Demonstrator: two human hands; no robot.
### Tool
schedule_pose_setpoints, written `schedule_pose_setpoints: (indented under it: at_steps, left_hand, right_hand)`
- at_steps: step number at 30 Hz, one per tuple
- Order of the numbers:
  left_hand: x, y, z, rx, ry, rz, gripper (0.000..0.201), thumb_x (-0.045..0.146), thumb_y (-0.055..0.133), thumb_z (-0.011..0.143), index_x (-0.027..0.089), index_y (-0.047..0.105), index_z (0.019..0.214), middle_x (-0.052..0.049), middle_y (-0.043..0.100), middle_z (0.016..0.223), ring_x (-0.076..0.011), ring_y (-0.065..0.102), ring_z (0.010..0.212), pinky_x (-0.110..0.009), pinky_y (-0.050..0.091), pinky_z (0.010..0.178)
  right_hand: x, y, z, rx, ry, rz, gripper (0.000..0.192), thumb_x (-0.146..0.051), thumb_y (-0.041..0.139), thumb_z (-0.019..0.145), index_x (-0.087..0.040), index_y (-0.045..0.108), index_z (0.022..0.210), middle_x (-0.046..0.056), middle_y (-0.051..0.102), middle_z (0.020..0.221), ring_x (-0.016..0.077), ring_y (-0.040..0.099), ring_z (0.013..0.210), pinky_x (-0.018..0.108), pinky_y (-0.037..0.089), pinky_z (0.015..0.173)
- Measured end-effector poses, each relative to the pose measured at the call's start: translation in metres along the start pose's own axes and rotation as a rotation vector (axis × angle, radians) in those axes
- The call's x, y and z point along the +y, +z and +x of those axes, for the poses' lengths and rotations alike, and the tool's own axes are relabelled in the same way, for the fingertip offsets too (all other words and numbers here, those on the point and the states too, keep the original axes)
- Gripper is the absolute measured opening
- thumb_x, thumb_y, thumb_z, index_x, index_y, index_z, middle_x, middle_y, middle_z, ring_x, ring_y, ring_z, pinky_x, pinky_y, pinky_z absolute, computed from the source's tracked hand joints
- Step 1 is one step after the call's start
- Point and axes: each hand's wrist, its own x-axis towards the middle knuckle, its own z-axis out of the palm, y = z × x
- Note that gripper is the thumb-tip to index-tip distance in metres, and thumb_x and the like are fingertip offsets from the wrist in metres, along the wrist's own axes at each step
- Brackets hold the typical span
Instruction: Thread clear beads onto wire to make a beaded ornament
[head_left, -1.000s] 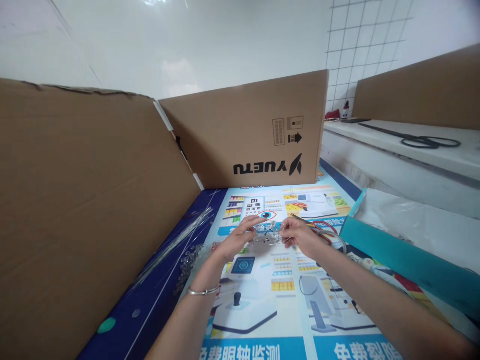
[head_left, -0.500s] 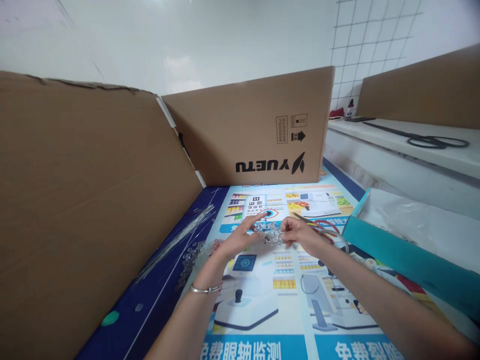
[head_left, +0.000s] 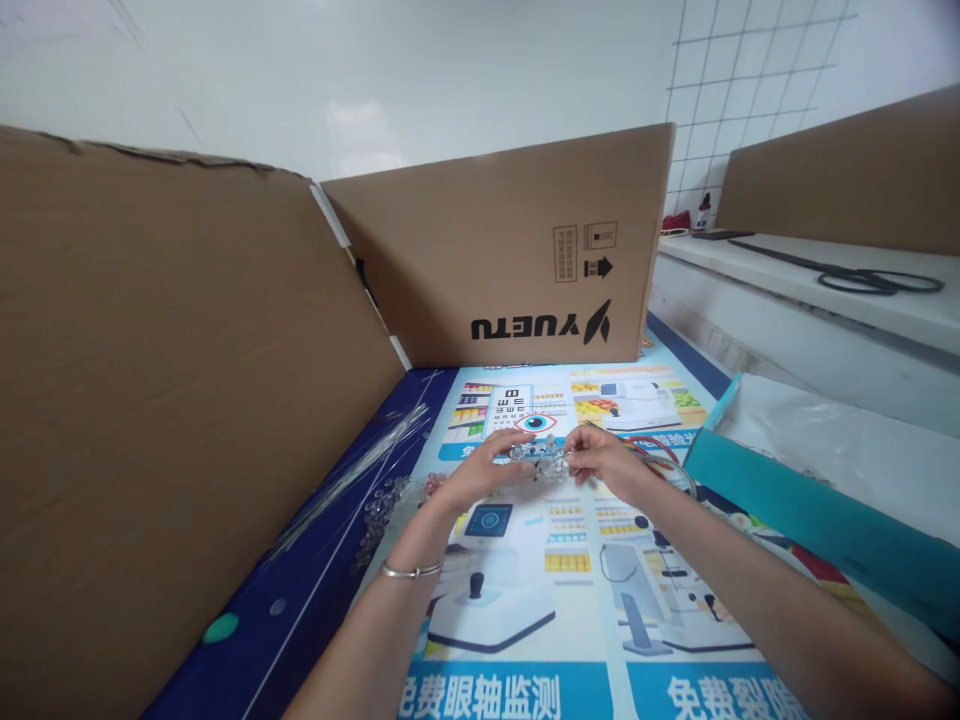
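Observation:
A small cluster of clear beads [head_left: 546, 460] is held between my two hands over the printed sheet. My left hand [head_left: 486, 468], with a silver bangle [head_left: 411, 572] at its wrist, has its thumb and fingers closed around the cluster's left side. At its right edge, my right hand [head_left: 600, 456] pinches with thumb and forefinger; the exact bit gripped is too small to make out. Loose clear beads [head_left: 384, 510] and a few pink beads [head_left: 433, 484] lie left of my left wrist. Pliers with red handles [head_left: 654, 446] lie partly hidden behind my right hand.
Cardboard panels [head_left: 510, 250] stand at the left and back. Thin clear strands [head_left: 352, 475] lie along the left panel. A teal box [head_left: 795, 500] with clear plastic inside sits at the right. Black scissors [head_left: 862, 278] rest on the white ledge. A green disc [head_left: 220, 628] lies front left.
My left fingers have drawn in closer around the bead cluster. My right hand has shifted slightly right and up, still pinching at its edge. The camera view has moved a little.

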Motion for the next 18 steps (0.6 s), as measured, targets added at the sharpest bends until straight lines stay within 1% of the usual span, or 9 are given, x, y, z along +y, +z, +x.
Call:
schedule_pose_setpoints:
  at_steps: [2,5,7,10,12,15,18]
  left_hand:
    - [-0.001,-0.001,0.000,0.048,-0.001,-0.096,0.039,0.025,0.069,0.066,0.027,0.064,0.105,-0.006,0.051,0.124,-0.0243,0.048,0.111,-0.035,0.041,0.088]
    - [-0.006,-0.003,0.001,0.115,-0.021,-0.251,0.033,0.024,0.071,0.063,0.021,0.067,0.096,-0.008,0.052,0.123,-0.0233,0.053,0.102,-0.030,0.046,0.075]
    - [-0.011,-0.004,0.002,0.142,-0.029,-0.298,0.029,0.024,0.072,0.062,0.019,0.068,0.090,-0.009,0.052,0.123,-0.0220,0.055,0.097,-0.029,0.047,0.070]
    - [-0.017,-0.005,0.004,0.184,-0.027,-0.312,0.026,0.027,0.070,0.065,0.018,0.068,0.089,-0.009,0.052,0.122,-0.0192,0.056,0.090,-0.028,0.048,0.065]
    - [-0.019,-0.004,0.005,0.220,-0.016,-0.318,0.025,0.029,0.069,0.066,0.018,0.068,0.089,-0.009,0.053,0.120,-0.0187,0.056,0.090,-0.027,0.048,0.064]
    - [-0.021,-0.003,0.007,0.256,0.004,-0.317,0.024,0.029,0.069,0.066,0.017,0.069,0.087,-0.009,0.053,0.119,-0.0201,0.055,0.093,-0.025,0.048,0.062]
    - [-0.022,-0.001,0.007,0.269,0.015,-0.307,0.021,0.027,0.070,0.066,0.016,0.069,0.084,-0.010,0.052,0.118,-0.0228,0.052,0.101,-0.024,0.048,0.062]
  right_hand:
    - [0.000,-0.005,0.001,0.018,-0.002,0.018,0.024,-0.027,0.069,0.063,-0.019,0.054,0.079,-0.003,0.055,0.062,0.0115,0.056,0.054,0.023,0.045,0.050]
    - [0.001,-0.010,0.002,0.024,-0.006,0.042,0.025,-0.028,0.070,0.063,-0.020,0.053,0.079,-0.003,0.054,0.063,0.0117,0.056,0.056,0.023,0.045,0.049]
    - [0.000,-0.010,0.002,0.018,-0.014,0.055,0.026,-0.030,0.071,0.063,-0.020,0.053,0.080,-0.003,0.054,0.065,0.0115,0.055,0.057,0.023,0.044,0.049]
    - [-0.004,-0.008,0.000,0.005,-0.032,0.062,0.029,-0.034,0.072,0.063,-0.020,0.054,0.080,-0.002,0.055,0.069,0.0114,0.055,0.060,0.023,0.045,0.051]
    - [-0.007,-0.006,-0.002,-0.003,-0.044,0.064,0.031,-0.038,0.071,0.064,-0.019,0.054,0.081,-0.001,0.056,0.071,0.0116,0.055,0.062,0.023,0.046,0.052]
    - [-0.008,-0.003,-0.002,0.002,-0.060,0.068,0.031,-0.045,0.066,0.070,-0.019,0.053,0.081,0.000,0.057,0.074,0.0111,0.055,0.061,0.024,0.046,0.053]
    - [-0.003,-0.002,-0.001,0.017,-0.068,0.065,0.030,-0.046,0.062,0.073,-0.019,0.052,0.079,-0.001,0.056,0.072,0.0105,0.055,0.058,0.025,0.045,0.052]
